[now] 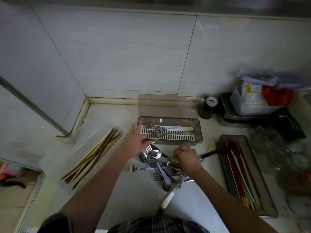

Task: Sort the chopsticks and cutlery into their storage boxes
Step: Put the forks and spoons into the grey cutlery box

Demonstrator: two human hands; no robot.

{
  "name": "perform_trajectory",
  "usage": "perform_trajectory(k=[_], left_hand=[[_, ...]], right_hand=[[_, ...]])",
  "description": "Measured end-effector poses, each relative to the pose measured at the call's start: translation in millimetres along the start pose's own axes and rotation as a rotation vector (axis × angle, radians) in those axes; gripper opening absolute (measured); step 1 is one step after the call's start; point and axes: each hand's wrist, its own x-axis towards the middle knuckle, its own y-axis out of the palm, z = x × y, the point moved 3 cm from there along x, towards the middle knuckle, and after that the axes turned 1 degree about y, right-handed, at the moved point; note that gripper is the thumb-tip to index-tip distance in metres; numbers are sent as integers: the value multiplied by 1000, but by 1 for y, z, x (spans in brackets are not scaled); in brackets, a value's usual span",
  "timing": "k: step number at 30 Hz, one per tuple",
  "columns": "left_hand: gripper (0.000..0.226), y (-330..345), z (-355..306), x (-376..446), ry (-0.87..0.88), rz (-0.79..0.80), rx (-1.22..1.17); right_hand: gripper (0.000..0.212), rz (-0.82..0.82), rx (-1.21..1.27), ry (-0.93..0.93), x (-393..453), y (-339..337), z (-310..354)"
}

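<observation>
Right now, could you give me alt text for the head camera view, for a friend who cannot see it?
A person's right hand digs into a heap of loose cutlery on a kitchen counter while the left hand touches a smoky plastic box holding forks. Two chopstick boxes flank the heap.

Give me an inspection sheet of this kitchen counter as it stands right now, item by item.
Surface: pale counter, dimly lit.
Job's things: cutlery box holds forks on a slotted insert; loose cutlery pile in front; clear box of wooden chopsticks at left; tray of coloured chopsticks at right.
Clutter: food containers, glassware.
Grippers: left hand open at the cutlery box's left end; right hand grips pieces in the pile.
Cables: nothing seen.
Surroundings: tiled wall.
</observation>
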Motion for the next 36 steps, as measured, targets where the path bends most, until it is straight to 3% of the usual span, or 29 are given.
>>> perform_trajectory(k=[4, 7, 9, 11, 15, 18, 20, 23, 27, 31, 36], left_hand=[[41, 2, 1, -12, -124, -109, -241], [34, 2, 3, -20, -210, -191, -444], [36, 3, 2, -24, -252, -222, -480], [38, 5, 0, -26, -260, -241, -457], [36, 8, 0, -23, -281, -271, -566], [36, 10, 3, -21, -296, -255, -590], [36, 9, 5, -22, -301, -239, -593], [38, 7, 8, -21, -277, -190, -622], [41, 6, 9, -19, -308, -127, -742], [40, 8, 12, -19, -343, -128, -850], [39, 10, 13, -17, -313, -138, -858]], right_hand=[[8, -163, 36, -107, -2, -23, 1], [30, -346, -20, -134, 2, -48, -1], [30, -421, -35, -100, 15, -65, -7], [34, -348, -63, -83, 36, -79, -8], [60, -47, -35, -132, 70, -73, 9], [72, -73, 19, -136, 66, -63, 20], [61, -224, 107, -172, 47, -54, 21], [25, -342, 211, -152, 7, -33, 15], [21, -132, 202, -23, -25, 5, 13], [23, -59, 181, 230, -28, 20, 13], [19, 61, 91, 266, -16, 21, 15]])
